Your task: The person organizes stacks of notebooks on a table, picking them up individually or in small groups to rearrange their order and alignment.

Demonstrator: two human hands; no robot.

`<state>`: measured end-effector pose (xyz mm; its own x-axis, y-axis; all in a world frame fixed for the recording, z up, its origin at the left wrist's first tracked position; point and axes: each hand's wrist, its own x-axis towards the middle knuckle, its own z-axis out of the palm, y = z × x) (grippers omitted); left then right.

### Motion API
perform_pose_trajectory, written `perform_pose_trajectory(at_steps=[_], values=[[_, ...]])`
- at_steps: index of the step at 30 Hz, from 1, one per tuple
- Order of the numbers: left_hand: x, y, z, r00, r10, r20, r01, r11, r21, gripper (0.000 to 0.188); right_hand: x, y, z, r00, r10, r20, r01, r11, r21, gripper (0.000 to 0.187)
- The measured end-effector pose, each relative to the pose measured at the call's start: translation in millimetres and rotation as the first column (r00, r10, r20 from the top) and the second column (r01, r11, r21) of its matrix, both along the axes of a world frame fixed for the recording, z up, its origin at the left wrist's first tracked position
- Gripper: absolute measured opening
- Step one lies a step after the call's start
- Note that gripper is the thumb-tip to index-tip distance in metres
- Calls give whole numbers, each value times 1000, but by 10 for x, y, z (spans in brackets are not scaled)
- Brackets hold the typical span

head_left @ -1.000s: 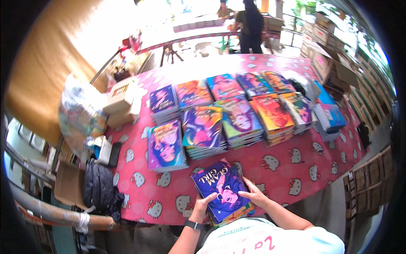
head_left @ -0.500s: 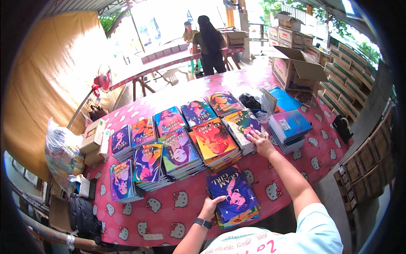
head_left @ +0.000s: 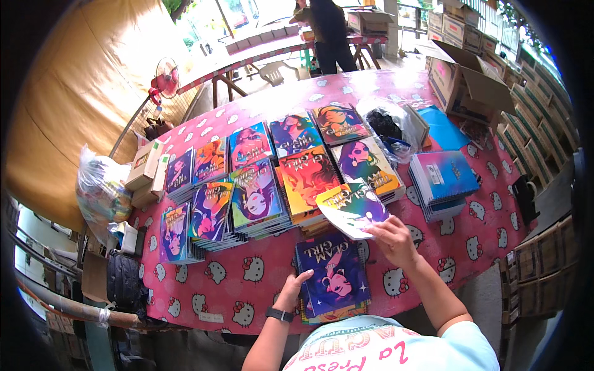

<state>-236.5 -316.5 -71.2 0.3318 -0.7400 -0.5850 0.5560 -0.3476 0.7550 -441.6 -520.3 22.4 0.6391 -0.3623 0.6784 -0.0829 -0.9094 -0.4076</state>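
Looking down from the head camera, I see my left hand (head_left: 291, 290) resting with loosely spread fingers on the left edge of a short stack of glossy purple-covered booklets (head_left: 334, 275), which lies at the near edge of a long table under a pink cloth printed with white cartoon cats (head_left: 247, 281). A dark watch sits on that wrist.

Just beyond, my right hand (head_left: 391, 238) pinches the near corner of a thin booklet with a rainbow-and-white cover (head_left: 351, 207), thumb below and fingers above as far as I can tell. It hangs tilted in the air, between the purple stack and the rows behind.

Those rows hold many piles of bright illustrated booklets (head_left: 260, 173), running from the left edge toward the middle. To the right stands a pile of blue-covered notebooks (head_left: 440, 179); behind it lies a clear plastic bag with something black inside (head_left: 390, 127). An open cardboard box (head_left: 461, 80) sits at the far right corner, and a person in dark clothes (head_left: 328, 28) stands past the far edge.

In my judgement the corner pinch is weak: the limp booklet could bend or slip and land askew. It could also brush and shift the orange-covered pile (head_left: 306, 179) beneath it.

My thumb is hidden under the cover. I cannot count the copies in any pile, and the fisheye bends the table's edges.
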Motion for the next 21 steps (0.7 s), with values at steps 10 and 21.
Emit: perform_pose_trajectory(at_steps=[10, 21], values=[[15, 66, -77, 923, -48, -382, -61, 961, -270, 68, -179, 660, 320, 672, 526, -521, -374, 849, 374, 33], [-39, 3, -33, 981, -33, 193, 62, 987, -149, 51, 1951, -2191, -379, 781, -465, -416, 404, 885, -231, 53]])
